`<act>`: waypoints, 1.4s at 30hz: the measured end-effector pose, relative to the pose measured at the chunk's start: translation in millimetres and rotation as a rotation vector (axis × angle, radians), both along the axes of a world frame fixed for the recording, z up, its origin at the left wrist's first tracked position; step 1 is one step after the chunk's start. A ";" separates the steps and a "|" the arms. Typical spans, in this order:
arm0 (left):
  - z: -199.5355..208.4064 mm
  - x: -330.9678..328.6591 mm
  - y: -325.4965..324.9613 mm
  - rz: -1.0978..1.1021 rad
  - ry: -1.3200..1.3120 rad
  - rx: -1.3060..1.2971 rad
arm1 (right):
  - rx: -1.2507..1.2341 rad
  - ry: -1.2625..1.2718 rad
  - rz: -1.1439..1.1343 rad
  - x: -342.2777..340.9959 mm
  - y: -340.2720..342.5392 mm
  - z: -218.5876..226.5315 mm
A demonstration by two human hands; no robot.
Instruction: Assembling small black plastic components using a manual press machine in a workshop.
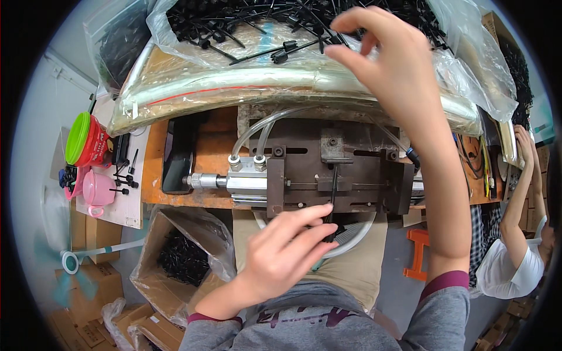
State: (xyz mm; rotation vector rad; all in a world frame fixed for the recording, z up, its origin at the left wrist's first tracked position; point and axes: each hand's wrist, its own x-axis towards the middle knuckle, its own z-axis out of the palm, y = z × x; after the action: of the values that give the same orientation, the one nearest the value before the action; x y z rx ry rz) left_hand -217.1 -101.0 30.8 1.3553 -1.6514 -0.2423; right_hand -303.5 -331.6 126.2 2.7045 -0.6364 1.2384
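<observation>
My left hand (281,248) pinches a thin black plastic rod (334,190) near its lower end. The rod's upper end reaches into the slot of a dark brown metal clamping fixture (304,137), below a small metal block (333,149). My right hand (392,55) is raised over the front of a heap of black plastic stems (228,23) with thicker ends. Its thumb and index finger are spread, and I see nothing between them. A few stems, one a loose black stem (281,52), lie on the clear plastic sheet just left of its fingertips.
A silver air cylinder (246,186) with clear hoses joins the fixture's left side. Beside it lies a black tray (178,155). Pink cup (98,188) and red basket (98,143) stand far left. A carton (149,257) holds black parts below. Another person (515,257) works at right.
</observation>
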 end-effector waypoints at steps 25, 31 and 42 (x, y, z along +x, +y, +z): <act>-24.7 -26.6 -13.0 0.101 -0.439 -0.018 | 0.458 0.785 -0.178 15.5 -41.5 52.2; -22.8 -25.9 -12.9 0.104 -0.448 -0.010 | 0.443 0.731 -0.158 5.8 -48.3 45.3; -24.5 -26.9 -14.4 0.131 -0.439 -0.018 | 0.316 0.310 -0.162 -31.1 -16.3 30.5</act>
State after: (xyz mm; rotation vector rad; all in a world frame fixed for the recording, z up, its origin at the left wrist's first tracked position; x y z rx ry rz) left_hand -244.0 -115.4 6.2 1.5748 -1.9020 0.1600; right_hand -334.6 -347.9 156.7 2.9287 -1.0560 0.7102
